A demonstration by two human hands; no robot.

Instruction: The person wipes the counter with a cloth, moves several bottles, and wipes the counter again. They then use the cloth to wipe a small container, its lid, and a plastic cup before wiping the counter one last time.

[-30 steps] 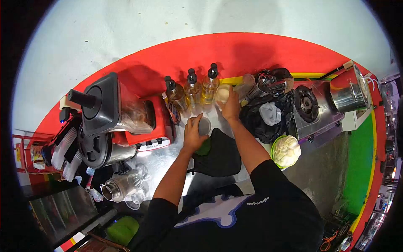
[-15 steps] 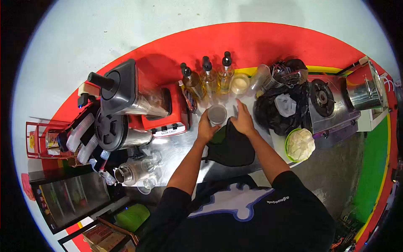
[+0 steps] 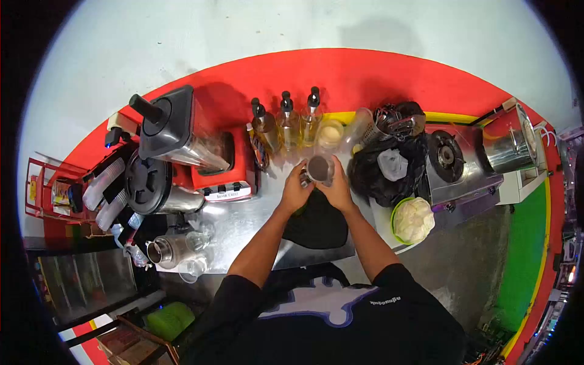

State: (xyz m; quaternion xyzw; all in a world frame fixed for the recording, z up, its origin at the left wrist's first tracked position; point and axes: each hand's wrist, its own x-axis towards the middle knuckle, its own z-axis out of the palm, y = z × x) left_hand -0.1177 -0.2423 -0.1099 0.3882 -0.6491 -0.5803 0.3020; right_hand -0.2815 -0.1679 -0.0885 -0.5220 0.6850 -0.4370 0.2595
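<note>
In the head view, a small round clear jar point(image 3: 320, 169) with something dark brown inside stands upright between my hands above the counter. My left hand point(image 3: 297, 191) is closed against its left side, with a shiny metallic edge showing at the fingers. My right hand point(image 3: 336, 187) wraps round the jar's right side. Below my wrists a black cloth item point(image 3: 317, 226) lies on the metal counter point(image 3: 252, 213). Behind the jar stand several pump bottles point(image 3: 287, 125) and a tub of pale contents point(image 3: 331, 133).
A red blender point(image 3: 224, 173) and a dark-lidded steel container point(image 3: 147, 185) stand at left, near a metal flask point(image 3: 165, 251) and clear cups point(image 3: 193, 269). To the right are a black plastic bag point(image 3: 374, 173), a green bowl point(image 3: 398, 228), a burner point(image 3: 446, 156) and a steel pot point(image 3: 510, 145).
My right hand has moved in from beside the jar and closed on it. The jar's top, grey before, now shows dark brown. The whole view has shifted slightly.
</note>
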